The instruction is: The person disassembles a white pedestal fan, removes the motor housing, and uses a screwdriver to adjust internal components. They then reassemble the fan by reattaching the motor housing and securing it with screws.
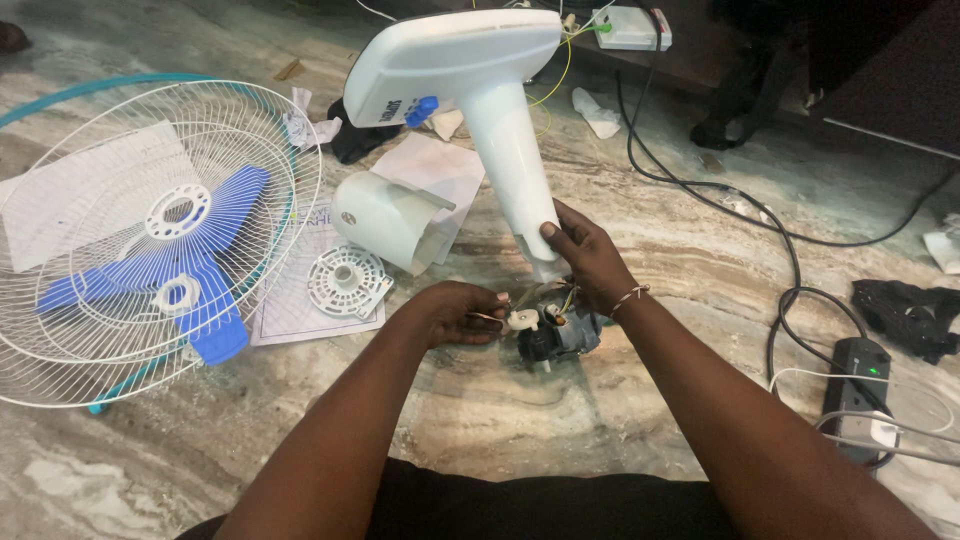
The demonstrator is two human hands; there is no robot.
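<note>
Currently the right hand point(585, 255) is closed around the lower end of the white fan stand point(480, 110), whose long axis rises up and leftward from the hand to the flat base. The left hand point(455, 312) pinches small wires just left of the dark fan motor point(556, 335), which lies on the marble floor point(480, 420) directly below the right hand; both hands are equally near it. The white motor cover point(385, 222) lies open-ended with nothing visible inside. The wire guard point(130, 240) holds the blue blade point(165, 260).
</note>
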